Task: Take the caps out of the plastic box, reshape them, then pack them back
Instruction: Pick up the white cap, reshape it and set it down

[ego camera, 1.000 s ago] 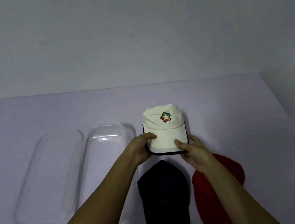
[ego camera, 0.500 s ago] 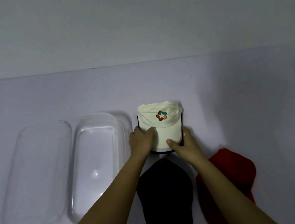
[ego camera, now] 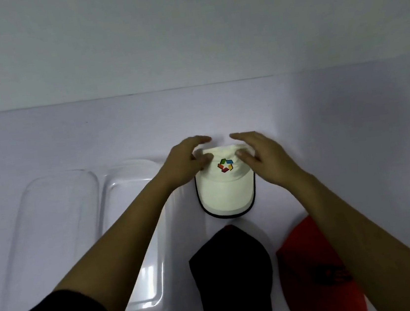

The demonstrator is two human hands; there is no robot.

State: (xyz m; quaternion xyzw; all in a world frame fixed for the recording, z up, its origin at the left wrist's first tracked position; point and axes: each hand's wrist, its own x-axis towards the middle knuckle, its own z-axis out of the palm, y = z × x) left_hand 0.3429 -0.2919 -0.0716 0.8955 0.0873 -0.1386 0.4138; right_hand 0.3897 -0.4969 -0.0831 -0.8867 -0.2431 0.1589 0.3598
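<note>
- Lying on the table [ego camera: 324, 127], the white cap [ego camera: 225, 191] is centred, with its brim toward the person.
- The left hand [ego camera: 184, 165] is held relaxed at the crown's left side, thumb touching and fingers arched above.
- The right hand [ego camera: 266, 158] is mirrored on the right side.
- A black cap [ego camera: 233, 276] and a red cap [ego camera: 312, 258] are laid nearer the person.
- The plastic box [ego camera: 128, 216] and its lid [ego camera: 54, 238] are set to the left.

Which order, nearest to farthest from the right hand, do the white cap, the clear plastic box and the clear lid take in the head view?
1. white cap: directly at the right hand, on its left side.
2. plastic box: further left, past the cap.
3. lid: farthest left, beyond the box.
</note>
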